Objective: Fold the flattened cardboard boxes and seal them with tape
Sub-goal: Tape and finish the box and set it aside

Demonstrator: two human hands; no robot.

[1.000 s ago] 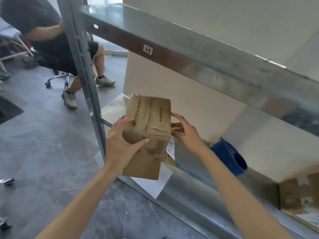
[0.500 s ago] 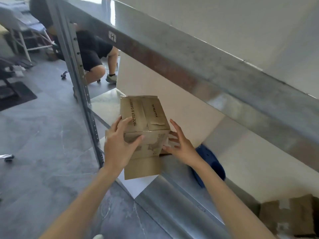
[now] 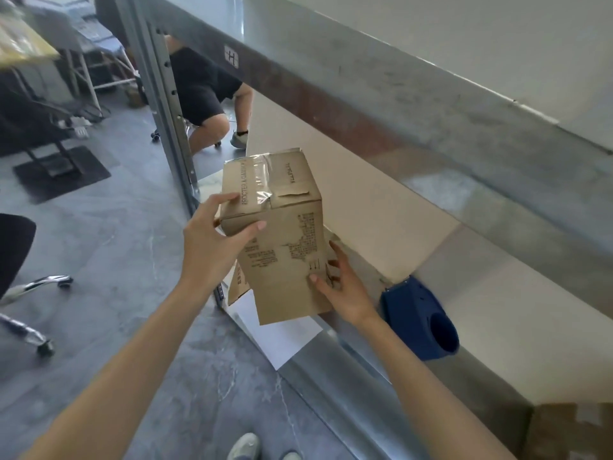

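Two hands hold the cardboard box (image 3: 285, 247) near upright before the shelf (image 3: 345, 383): my left hand (image 3: 212, 242) grips its taped top corner, my right hand (image 3: 346, 290) pinches the lower right edge — loose flaps lowest, nearer my right.

A storage and packing workroom is shown. It is marked by a galvanised steel rack (image 3: 169, 121) whose shelf beam carries a label "H" (image 3: 231, 56). On the rack's lower shelf a blue tape dispenser (image 3: 418, 320) is set, and further right along that shelf worn cardboard (image 3: 570, 433) is stored. A taped cardboard box (image 3: 285, 247) is held in front of the rack. To the left of the rack a grey stone-look floor (image 3: 126, 247) is seen, with a castor chair (image 3: 13, 247) and a folding table (image 3: 26, 44). A seated person (image 3: 202, 88) is seen beyond the rack.
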